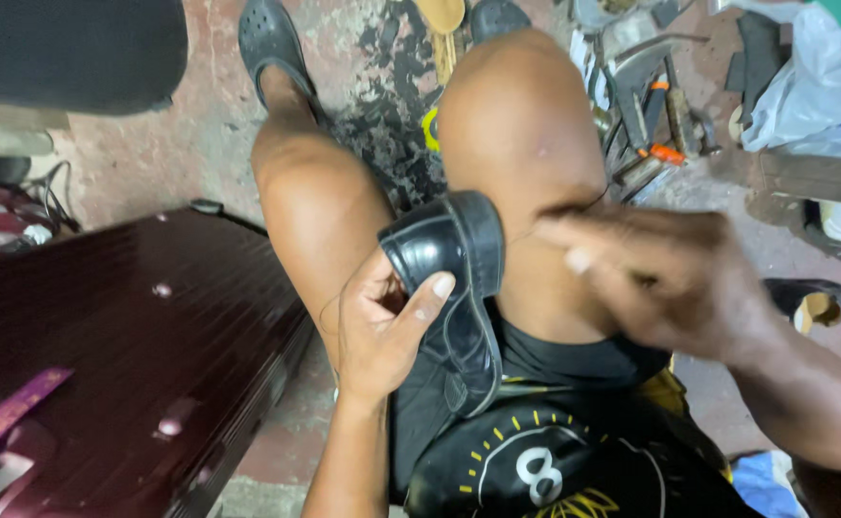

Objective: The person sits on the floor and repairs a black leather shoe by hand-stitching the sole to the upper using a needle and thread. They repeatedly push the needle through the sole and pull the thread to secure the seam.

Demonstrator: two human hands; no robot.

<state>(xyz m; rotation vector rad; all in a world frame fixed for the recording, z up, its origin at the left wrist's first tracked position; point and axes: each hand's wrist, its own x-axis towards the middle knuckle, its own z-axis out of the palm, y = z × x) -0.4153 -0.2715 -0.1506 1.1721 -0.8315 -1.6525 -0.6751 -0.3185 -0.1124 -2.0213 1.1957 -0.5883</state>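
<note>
My left hand [387, 331] grips a black leather shoe [454, 288] between my knees, thumb across its upper, fingers curled behind, toe pointing up. My right hand [665, 278] is blurred just beside it, fingers pinched as if drawing a thin thread [584, 206] taut; I cannot tell whether anything else is in the pinch. To do this well, I judge I should brace the shoe firmly against my thigh and pull straight, with even tension, so the stitch seats without tearing the leather. The shoe is glossy, stiff and smoothly rounded at the toe. At my left lies a hard maroon suitcase [123, 355], ribbed and shiny. Beyond my right knee, metal tools [651, 105] are scattered on the rough concrete floor [200, 125], near a crumpled plastic bag [814, 77].
</note>
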